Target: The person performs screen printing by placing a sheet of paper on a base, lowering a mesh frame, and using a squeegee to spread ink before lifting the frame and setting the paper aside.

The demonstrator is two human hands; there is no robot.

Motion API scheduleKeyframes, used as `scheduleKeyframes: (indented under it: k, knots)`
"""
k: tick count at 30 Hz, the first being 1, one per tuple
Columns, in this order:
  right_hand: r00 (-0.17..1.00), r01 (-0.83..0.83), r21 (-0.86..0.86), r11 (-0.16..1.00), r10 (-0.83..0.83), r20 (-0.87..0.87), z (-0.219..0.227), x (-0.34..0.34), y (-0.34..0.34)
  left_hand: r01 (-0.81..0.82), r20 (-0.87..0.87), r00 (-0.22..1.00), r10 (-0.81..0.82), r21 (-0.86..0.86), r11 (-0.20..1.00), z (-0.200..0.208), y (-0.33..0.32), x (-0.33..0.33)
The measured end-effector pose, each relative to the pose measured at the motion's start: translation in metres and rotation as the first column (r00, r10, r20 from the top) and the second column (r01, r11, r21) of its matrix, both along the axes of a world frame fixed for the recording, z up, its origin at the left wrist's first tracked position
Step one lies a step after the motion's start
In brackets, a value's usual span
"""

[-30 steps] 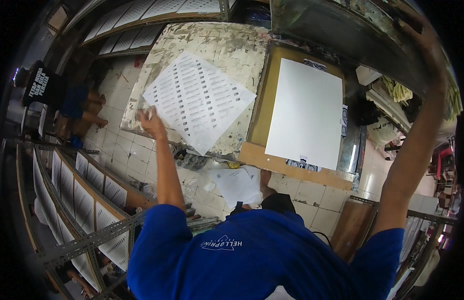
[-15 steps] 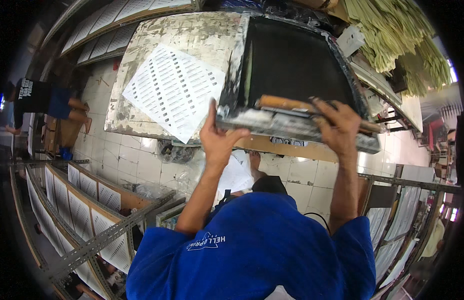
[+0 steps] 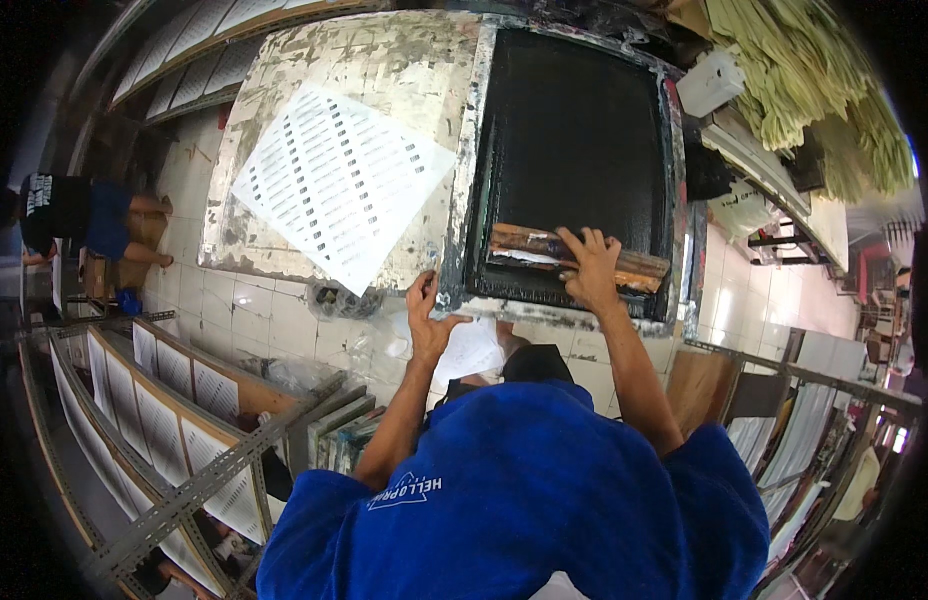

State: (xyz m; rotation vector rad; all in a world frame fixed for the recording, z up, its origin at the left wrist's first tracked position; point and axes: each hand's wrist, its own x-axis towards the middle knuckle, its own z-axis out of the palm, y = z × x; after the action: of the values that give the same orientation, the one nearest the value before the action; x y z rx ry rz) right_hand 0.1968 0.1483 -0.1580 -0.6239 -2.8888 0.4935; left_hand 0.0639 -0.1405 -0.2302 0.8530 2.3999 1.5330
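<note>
A screen-printing frame (image 3: 471, 130) with dark mesh (image 3: 574, 140) lies flat on the right part of the worn work board (image 3: 384, 55). Across the near end of the mesh rests a wooden-handled squeegee (image 3: 529, 240). My right hand (image 3: 592, 268) is closed over its handle, fingers curled across the far side. At the frame's near left corner is my left hand (image 3: 432, 318), open, thumb and fingers apart beside the edge; whether it touches the frame I cannot tell. Left of the frame, a white sheet printed with slanting rows (image 3: 344, 185) lies askew on the board.
Racks of printed sheets (image 3: 219, 450) stand at the lower left, with more shelves (image 3: 209, 60) at the far left. A person (image 3: 94, 215) bends there. At the far right are a white container (image 3: 711, 83) and yellowish hanging strips (image 3: 804, 60). Another rack (image 3: 774, 440) stands lower right.
The frame, tilted with its near end raised before, now lies flat. My right hand and the squeegee have shifted left on the mesh. My left hand has drawn back and lower, its thumb off the corner.
</note>
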Motion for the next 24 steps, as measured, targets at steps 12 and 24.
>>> scheduleKeyframes:
  k: [12, 24]
  knots:
    - [0.987, 0.023, 0.191, 0.981, 0.008, -0.161, -0.025, -0.159, 0.202, -0.005, 0.125, 0.992, 0.016, -0.084, 0.996, 0.024, 0.005, -0.004]
    - [0.989, 0.018, 0.310, 0.951, 0.029, -0.144, -0.024, -0.300, 0.355, -0.032, 0.183, 0.982, 0.049, -0.098, 0.995, 0.032, 0.001, -0.001]
